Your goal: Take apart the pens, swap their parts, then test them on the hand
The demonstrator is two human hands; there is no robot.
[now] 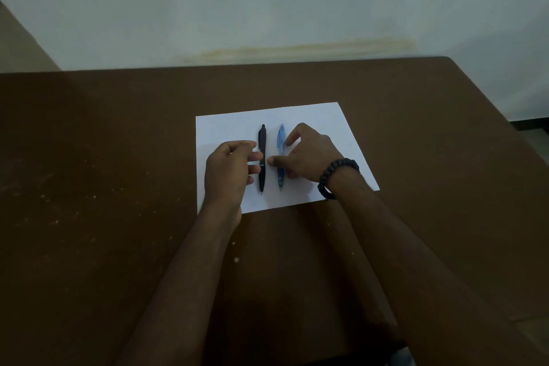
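Note:
Two whole pens lie side by side on a white sheet of paper (315,122), tips pointing toward me. The black pen (262,142) is on the left, the translucent blue pen (281,140) on the right. My left hand (228,169) hovers just left of the black pen with its fingers apart, fingertips at the pen's middle. My right hand (309,154), a dark bead bracelet (335,177) on its wrist, arches over the blue pen, thumb reaching between the pens and forefinger near the blue pen's upper part. Neither hand has clearly closed on a pen.
The paper lies on a brown table (118,157) with pale specks on its left half. The table's far edge meets a pale wall (267,9). Its right edge slants down at the right of the view.

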